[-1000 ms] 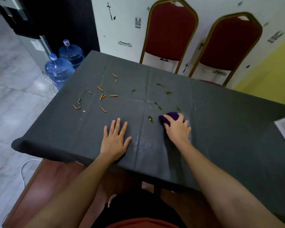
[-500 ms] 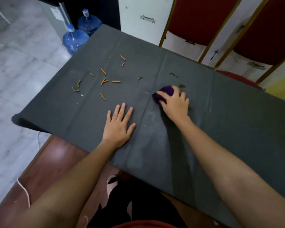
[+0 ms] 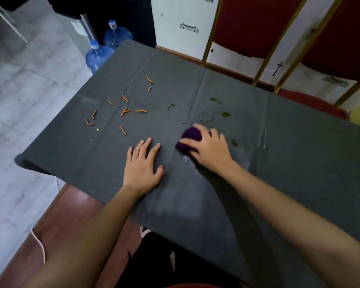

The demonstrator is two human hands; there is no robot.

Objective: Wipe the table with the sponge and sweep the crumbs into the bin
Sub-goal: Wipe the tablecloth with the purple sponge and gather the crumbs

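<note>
A dark grey cloth covers the table (image 3: pixel 289 163). My right hand (image 3: pixel 209 148) grips a purple sponge (image 3: pixel 188 137) and presses it on the cloth near the middle. Green smears (image 3: pixel 225 114) lie just beyond the sponge, and one more green smear (image 3: pixel 234 142) lies to its right. Several orange stick-shaped crumbs (image 3: pixel 124 111) are scattered on the left half of the table. My left hand (image 3: pixel 142 167) rests flat on the cloth with fingers spread, left of the sponge. A wet streak shows below the sponge. No bin is in view.
Two red chairs with gold frames (image 3: pixel 247 26) stand behind the table's far edge. Two blue water bottles (image 3: pixel 98 56) stand on the floor at the far left corner, beside a dispenser (image 3: pixel 75 28). A white cable (image 3: pixel 39 244) lies on the floor at the left.
My right hand has slid the sponge forward across the cloth and then back toward me, leaving a wet streak. The camera has tilted down and closer. My left hand has stayed flat.
</note>
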